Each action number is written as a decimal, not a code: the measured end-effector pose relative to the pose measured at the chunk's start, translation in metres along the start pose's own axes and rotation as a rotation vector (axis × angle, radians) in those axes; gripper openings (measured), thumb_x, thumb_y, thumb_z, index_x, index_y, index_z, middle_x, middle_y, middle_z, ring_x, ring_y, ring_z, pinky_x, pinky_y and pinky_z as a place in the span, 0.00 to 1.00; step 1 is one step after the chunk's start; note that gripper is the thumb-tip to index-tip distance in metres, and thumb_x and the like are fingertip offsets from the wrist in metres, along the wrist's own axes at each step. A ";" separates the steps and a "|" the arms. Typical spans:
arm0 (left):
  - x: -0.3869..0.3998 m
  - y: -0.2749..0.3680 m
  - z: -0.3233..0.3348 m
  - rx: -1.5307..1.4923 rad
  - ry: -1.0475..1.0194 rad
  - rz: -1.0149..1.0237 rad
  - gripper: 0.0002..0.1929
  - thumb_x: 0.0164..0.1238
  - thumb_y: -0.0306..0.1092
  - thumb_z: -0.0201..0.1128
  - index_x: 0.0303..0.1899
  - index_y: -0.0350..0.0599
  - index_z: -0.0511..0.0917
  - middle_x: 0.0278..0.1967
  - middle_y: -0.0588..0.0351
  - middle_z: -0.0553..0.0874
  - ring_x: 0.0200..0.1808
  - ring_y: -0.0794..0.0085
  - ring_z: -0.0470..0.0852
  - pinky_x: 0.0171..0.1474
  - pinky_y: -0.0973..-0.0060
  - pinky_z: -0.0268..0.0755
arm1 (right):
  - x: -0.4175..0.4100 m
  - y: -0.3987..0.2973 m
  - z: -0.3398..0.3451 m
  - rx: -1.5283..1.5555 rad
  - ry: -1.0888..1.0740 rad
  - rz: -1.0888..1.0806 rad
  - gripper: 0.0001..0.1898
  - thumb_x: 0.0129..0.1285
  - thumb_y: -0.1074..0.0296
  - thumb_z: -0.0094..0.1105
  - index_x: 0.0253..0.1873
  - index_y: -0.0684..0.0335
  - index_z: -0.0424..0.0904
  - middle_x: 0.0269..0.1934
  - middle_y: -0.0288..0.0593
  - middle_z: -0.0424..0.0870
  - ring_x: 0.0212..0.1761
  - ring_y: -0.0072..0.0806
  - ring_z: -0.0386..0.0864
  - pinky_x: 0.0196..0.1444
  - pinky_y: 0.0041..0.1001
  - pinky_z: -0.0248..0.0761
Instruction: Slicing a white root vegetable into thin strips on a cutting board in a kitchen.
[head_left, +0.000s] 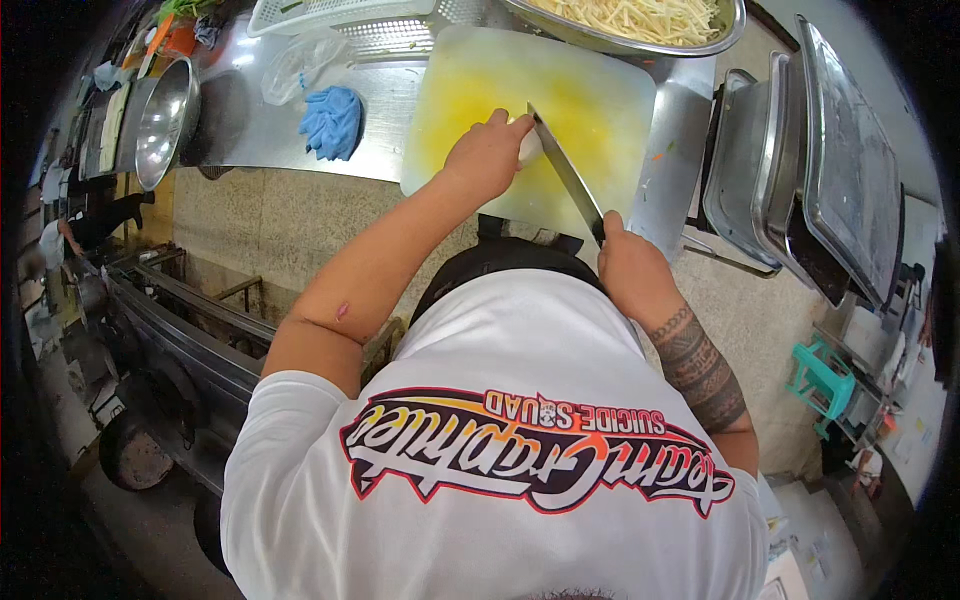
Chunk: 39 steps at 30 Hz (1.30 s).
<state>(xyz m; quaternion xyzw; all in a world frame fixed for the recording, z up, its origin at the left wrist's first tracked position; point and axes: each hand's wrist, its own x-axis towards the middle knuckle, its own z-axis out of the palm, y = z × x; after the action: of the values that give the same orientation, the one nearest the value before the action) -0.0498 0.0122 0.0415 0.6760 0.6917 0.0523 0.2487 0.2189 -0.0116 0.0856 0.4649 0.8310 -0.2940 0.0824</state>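
Observation:
My right hand (636, 271) grips the dark handle of a long kitchen knife (564, 166). Its blade slants up and left over a white cutting board (622, 94) with yellow stains. With its fingertips, my left hand (486, 156) holds a pale, whitish piece of food (531, 148) on the board, right beside the blade near its tip. My fingers hide part of that piece, so its exact kind is unclear. Whether the edge is cutting into it or only lies against it, I cannot tell.
A steel bowl of pale shredded strips (637, 21) stands beyond the board. On the steel table (382, 142) lie a blue cloth (331, 124), a plastic bag (304, 64), a white basket (337, 13) and a steel bowl (166, 124). Metal trays (851, 157) stand at right. Another person (90, 229) is far left.

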 end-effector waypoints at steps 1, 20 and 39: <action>0.000 0.000 0.000 0.001 -0.001 -0.002 0.29 0.65 0.28 0.74 0.68 0.48 0.76 0.54 0.38 0.83 0.52 0.40 0.87 0.54 0.50 0.82 | -0.004 -0.005 -0.007 0.014 -0.001 -0.001 0.11 0.71 0.73 0.53 0.54 0.68 0.66 0.33 0.65 0.85 0.38 0.64 0.85 0.41 0.57 0.76; -0.005 -0.002 0.004 -0.070 0.030 0.003 0.29 0.65 0.26 0.72 0.68 0.45 0.75 0.52 0.38 0.83 0.52 0.41 0.87 0.53 0.52 0.81 | 0.007 -0.009 0.001 0.029 -0.007 -0.005 0.09 0.71 0.74 0.51 0.52 0.69 0.66 0.31 0.62 0.86 0.35 0.61 0.87 0.39 0.54 0.80; -0.009 -0.009 0.008 -0.105 0.069 0.004 0.28 0.67 0.28 0.72 0.67 0.42 0.73 0.55 0.39 0.83 0.55 0.42 0.85 0.56 0.51 0.80 | 0.006 -0.022 -0.013 0.006 0.020 -0.059 0.09 0.71 0.74 0.51 0.52 0.69 0.66 0.30 0.61 0.85 0.34 0.63 0.85 0.38 0.55 0.79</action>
<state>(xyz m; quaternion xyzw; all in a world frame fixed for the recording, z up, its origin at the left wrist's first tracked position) -0.0549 0.0006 0.0338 0.6613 0.6947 0.1121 0.2598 0.1993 -0.0083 0.1020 0.4435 0.8443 -0.2940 0.0640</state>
